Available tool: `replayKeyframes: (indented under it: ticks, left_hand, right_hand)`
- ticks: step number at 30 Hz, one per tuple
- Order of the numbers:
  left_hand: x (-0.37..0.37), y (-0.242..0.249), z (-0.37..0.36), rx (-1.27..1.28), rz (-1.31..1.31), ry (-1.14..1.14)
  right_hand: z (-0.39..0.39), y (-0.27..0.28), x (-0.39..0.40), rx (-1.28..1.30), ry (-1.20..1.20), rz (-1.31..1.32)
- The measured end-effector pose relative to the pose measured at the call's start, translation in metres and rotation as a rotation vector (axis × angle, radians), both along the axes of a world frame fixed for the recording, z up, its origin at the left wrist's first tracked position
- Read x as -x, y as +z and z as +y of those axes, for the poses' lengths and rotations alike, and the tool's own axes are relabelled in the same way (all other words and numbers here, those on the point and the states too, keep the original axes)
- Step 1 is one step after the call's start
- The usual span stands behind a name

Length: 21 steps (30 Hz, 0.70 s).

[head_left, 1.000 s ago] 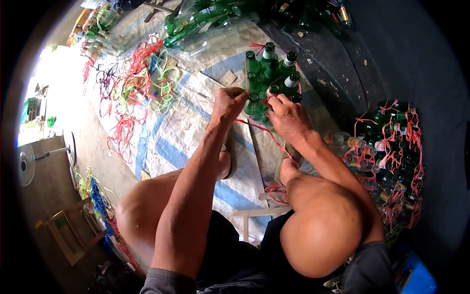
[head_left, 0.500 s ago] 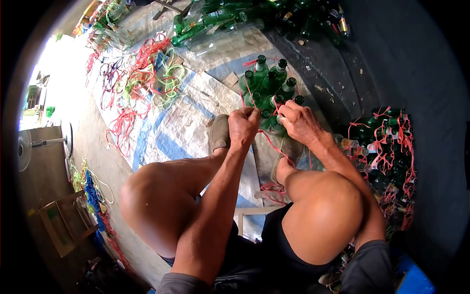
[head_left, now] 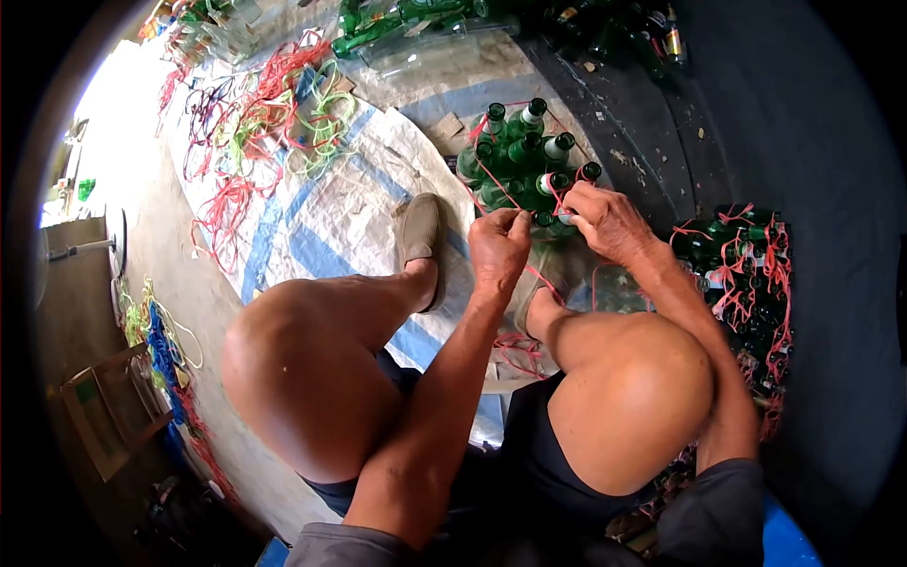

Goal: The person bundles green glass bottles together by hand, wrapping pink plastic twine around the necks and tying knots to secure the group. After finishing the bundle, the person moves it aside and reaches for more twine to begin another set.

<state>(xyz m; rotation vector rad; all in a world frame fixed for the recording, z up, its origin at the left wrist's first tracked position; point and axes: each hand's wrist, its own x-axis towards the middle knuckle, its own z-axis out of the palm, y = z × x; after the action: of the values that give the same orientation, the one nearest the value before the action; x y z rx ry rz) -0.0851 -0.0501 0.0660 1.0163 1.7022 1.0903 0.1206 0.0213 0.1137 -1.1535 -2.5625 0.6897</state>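
A tight cluster of upright green glass bottles (head_left: 525, 151) stands on the floor in front of my feet. Around the necks runs thin red-pink string (head_left: 498, 180), stretched in straight lines along the left and back of the cluster. My left hand (head_left: 501, 248) is closed at the near-left side, pinching the string between thumb and forefinger. Beside the near-right bottles, my right hand (head_left: 609, 222) is also closed, with string running to its fingertips. The fingers partly cover the nearest bottle tops. A loose string tail hangs below my hands.
Tangled red, green and purple strings (head_left: 283, 123) lie on the blue-and-white sheet (head_left: 321, 250). String-tied bottles (head_left: 742, 274) stand at right. More green bottles (head_left: 420, 11) lie at the top. A wooden frame (head_left: 109, 416) stands at left.
Both hands have shifted to the right, still pinching the string. The string now slants across the left side of the bottles toward my left hand. The camera view has shifted slightly.
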Motion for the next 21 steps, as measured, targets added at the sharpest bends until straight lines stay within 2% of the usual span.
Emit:
replayKeyframes:
  ticks: [9, 14, 21]
  left_hand:
    - [0.017, -0.019, 0.003, 0.028, -0.264, -0.038]
    - [0.02, -0.017, 0.007, 0.035, -0.284, -0.034]
    - [0.022, -0.024, 0.01, 0.034, -0.285, -0.044]
  right_hand:
    - [-0.021, 0.005, 0.01, -0.061, -0.172, 0.123]
    - [-0.027, -0.008, 0.011, -0.18, -0.279, 0.12]
    - [-0.038, -0.025, 0.018, -0.163, -0.332, 0.176]
